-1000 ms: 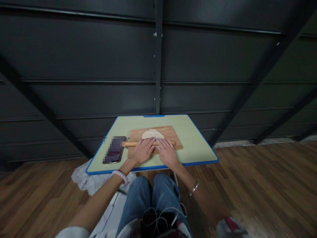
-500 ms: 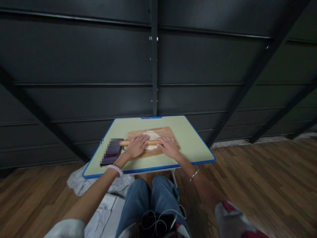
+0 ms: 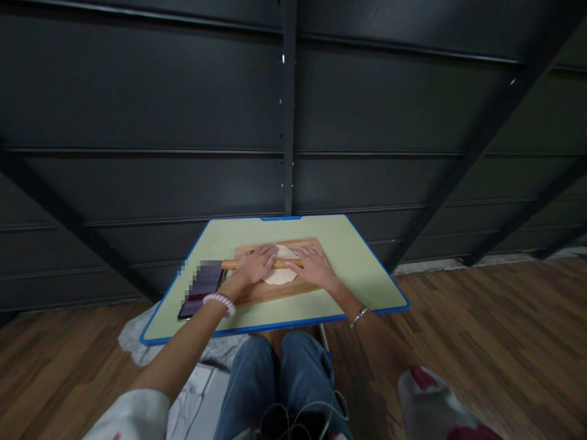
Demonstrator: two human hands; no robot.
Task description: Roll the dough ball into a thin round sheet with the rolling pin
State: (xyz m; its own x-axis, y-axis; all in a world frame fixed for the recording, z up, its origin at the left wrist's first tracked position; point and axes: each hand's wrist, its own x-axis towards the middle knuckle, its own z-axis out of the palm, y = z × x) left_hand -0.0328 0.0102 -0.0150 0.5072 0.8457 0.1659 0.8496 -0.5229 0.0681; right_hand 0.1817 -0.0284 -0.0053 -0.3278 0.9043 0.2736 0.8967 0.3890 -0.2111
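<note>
A wooden rolling pin [image 3: 281, 264] lies crosswise over a flat, pale piece of dough [image 3: 279, 277]. Both are on a wooden cutting board [image 3: 257, 296]. My left hand [image 3: 257, 264] presses on the pin's left part, its fingers reaching over the top and its palm down. On the pin's right end sits my right hand [image 3: 315, 266], fingers likewise laid over it. The dough shows between the hands, in front of and behind the pin. Parts of the pin are hidden under both hands.
The board stands on a small pale-green folding table [image 3: 362, 269] with a blue rim. A tablet or phone [image 3: 202, 290], partly pixelated, lies left of the board. My knees [image 3: 279, 354] are below the near edge, with a white cable [image 3: 316, 406] on my lap. A dark panelled wall [image 3: 183, 183] rises behind.
My hands have moved the rolling pin away from me over the dough, so more dough shows on the near side. The view has shifted slightly.
</note>
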